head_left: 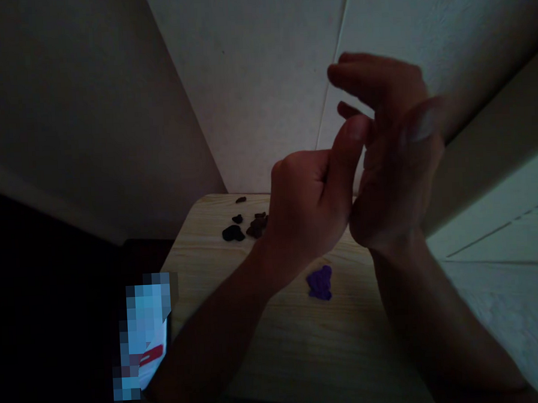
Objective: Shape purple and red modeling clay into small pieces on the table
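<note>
My left hand [312, 202] is raised over the small wooden table, its fingers curled in and its thumb pointing up. Whatever it may hold is hidden. Right against it stands my right hand [396, 146], palm turned toward the left one, with fingers bent and apart. Nothing shows between those fingers, though the meeting point of the palms is covered. Below the hands lies a flattened purple lump [319, 283] that looks like modelling clay. Farther back, beside my left wrist, are a black lump [233, 233] and a brown lump [256, 227], the brown one partly covered.
Two smaller dark bits, a black one [237, 219] and a brown one [240, 200], lie near the back left of the wooden tabletop [196, 271]. A lit phone screen [153, 352], partly blurred out, is at the left edge. Pale walls [262, 75] close in behind.
</note>
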Demonstrator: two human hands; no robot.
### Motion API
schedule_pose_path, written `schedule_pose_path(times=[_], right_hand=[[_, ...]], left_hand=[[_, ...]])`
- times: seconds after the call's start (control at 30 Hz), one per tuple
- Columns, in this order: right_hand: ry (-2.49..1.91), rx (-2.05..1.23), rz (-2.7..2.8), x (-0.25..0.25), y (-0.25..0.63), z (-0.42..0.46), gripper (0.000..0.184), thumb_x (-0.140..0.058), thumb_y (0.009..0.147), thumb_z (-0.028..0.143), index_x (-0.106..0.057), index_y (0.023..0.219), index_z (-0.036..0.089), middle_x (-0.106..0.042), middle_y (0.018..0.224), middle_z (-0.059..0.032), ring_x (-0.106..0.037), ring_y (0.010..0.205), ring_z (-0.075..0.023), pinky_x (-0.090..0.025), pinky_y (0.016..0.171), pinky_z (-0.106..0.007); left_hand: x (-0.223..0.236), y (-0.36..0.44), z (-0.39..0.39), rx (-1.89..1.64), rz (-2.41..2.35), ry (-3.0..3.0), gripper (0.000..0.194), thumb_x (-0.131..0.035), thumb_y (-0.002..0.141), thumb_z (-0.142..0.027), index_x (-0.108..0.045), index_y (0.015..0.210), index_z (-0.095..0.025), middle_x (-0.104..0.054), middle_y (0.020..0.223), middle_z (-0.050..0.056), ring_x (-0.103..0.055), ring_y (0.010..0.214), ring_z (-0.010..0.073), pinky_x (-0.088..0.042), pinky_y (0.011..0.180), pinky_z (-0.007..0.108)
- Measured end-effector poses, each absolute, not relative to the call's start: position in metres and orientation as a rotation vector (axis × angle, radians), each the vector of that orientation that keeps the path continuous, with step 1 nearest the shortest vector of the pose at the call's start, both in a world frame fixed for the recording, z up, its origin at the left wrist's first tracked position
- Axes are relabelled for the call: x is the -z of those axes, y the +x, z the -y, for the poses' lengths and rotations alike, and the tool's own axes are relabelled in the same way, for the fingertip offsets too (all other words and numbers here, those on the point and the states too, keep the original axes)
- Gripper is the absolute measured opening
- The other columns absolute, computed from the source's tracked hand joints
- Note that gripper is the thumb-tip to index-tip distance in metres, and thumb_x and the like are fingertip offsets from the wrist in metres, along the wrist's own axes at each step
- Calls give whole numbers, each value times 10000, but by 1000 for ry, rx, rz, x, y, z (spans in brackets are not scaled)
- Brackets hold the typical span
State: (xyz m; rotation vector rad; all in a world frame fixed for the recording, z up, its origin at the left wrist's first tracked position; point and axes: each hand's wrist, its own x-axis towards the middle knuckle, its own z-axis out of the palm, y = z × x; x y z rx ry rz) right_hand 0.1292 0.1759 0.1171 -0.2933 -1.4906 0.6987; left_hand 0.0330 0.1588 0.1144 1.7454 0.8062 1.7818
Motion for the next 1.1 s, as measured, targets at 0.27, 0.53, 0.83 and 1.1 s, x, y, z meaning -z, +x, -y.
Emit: schedule_pose_path(times=[0.27,0.53,0.83,1.1], right_hand=[[-458,-431,1677,-114,121,-173,504,-402,1012,636,-655,1283,295,-671,1302,-59,-695,1137,-286,-590,1016,-464],[-457,-644,1531,-110,109,-169,332,-549,974,557,-672,1163,314,-756,964,-25,-732,901,-270,-576,758,-430],[-523,-698,1525,-110,107,-165,304,-526,984,546,-653,1122,306,-719,860,-9,-717,810,-241,-597,712,-393],[-737,-404,1762,-106,113,-172,407,-485,967,522,-521,1324,329,-759,1048,-29,-728,958,-288,-631,808,-416]], left_hand=[[-115,32,-159,-1840,-638,1655,601,-508,1016,-491,-361,502,-216,-374,482,-23,-346,463,109,-236,457,330],[-116,30,-162,-1771,-615,1535,589,-548,986,-535,-438,504,-215,-462,481,-6,-388,468,119,-244,451,336],[-120,27,-161,-1693,-639,1518,561,-555,991,-482,-453,518,-199,-475,521,-4,-402,506,114,-266,460,316],[-117,28,-167,-1725,-570,1521,538,-566,971,-545,-457,559,-216,-408,563,-5,-336,538,130,-240,494,354]])
